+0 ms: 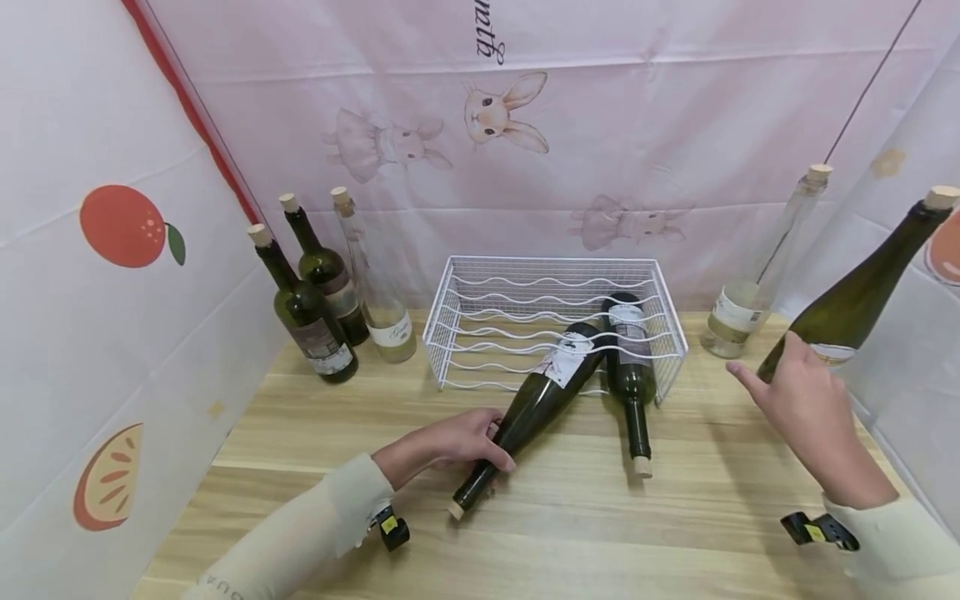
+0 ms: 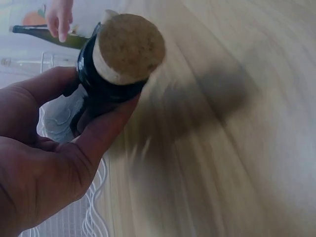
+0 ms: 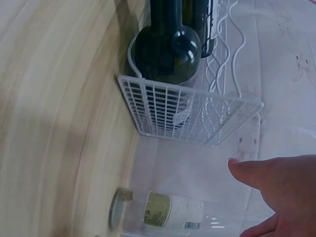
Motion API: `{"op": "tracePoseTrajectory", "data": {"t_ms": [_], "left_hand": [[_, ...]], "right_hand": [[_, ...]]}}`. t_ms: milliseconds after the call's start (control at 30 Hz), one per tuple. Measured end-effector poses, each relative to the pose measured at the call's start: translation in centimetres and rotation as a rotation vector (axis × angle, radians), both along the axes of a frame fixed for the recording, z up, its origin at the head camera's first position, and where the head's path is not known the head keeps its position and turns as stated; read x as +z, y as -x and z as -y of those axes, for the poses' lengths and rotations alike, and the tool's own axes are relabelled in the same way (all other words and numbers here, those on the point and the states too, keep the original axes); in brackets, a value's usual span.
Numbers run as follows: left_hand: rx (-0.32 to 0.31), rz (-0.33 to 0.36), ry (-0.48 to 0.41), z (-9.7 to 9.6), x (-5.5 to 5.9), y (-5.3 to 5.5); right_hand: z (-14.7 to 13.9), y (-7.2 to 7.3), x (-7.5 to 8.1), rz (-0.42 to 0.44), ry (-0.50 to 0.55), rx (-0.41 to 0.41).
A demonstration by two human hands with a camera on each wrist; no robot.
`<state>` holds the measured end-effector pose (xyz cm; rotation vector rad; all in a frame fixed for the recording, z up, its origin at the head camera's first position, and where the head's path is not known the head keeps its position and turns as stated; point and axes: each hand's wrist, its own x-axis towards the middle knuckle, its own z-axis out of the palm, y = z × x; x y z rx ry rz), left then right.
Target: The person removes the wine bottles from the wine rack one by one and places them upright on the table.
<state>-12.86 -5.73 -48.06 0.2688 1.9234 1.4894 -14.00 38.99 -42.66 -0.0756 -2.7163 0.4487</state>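
Note:
My left hand (image 1: 468, 442) grips the neck of a dark green wine bottle (image 1: 536, 408), thumb across the top side. Its cork (image 2: 131, 49) points toward me, and its labelled base end lies slanted in the white wire rack (image 1: 438, 354). Beside it a second dark bottle (image 1: 633, 392) lies in the rack, cork end sticking out over the table. My right hand (image 1: 810, 408) is in front of a tall green bottle (image 1: 862, 292) at the right, thumb stretched out. In the right wrist view that hand (image 3: 284, 190) shows nothing between thumb and fingers.
Left of the rack stand two dark corked bottles (image 1: 303, 321) (image 1: 330, 271) and a clear one (image 1: 386, 308). Another clear bottle (image 1: 742, 292) stands right of the rack. A pink curtain (image 1: 300, 50) hangs behind the wooden table (image 1: 300, 433).

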Motion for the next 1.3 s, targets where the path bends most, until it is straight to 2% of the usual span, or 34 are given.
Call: {"op": "tracePoseTrajectory", "data": {"t_ms": [133, 233, 433, 700, 900, 1133, 1300], "left_hand": [[-0.02, -0.028, 0.036, 0.6, 0.4, 0.0], [-0.029, -0.081, 0.09, 0.9, 0.7, 0.0], [-0.046, -0.228, 0.211, 1.4, 0.8, 0.0], [-0.085, -0.466, 0.449, 2.2, 0.7, -0.6], [-0.074, -0.605, 0.565, 2.6, 1.0, -1.1], [-0.092, -0.744, 0.652, 3.1, 1.1, -1.7], [-0.097, -0.799, 0.697, 3.6, 1.1, -2.2]], "right_hand": [[0.5, -0.1, 0.4, -0.007, -0.007, 0.027], [0.9, -0.2, 0.6, -0.018, -0.018, 0.045], [1.5, -0.3, 0.7, -0.069, -0.032, 0.064], [2.2, -0.5, 0.9, -0.103, -0.044, 0.096], [2.9, -0.7, 1.1, -0.13, -0.042, 0.108], [3.4, -1.1, 1.4, -0.138, -0.032, 0.115], [3.9, -1.3, 1.5, -0.12, -0.022, 0.122]]}}
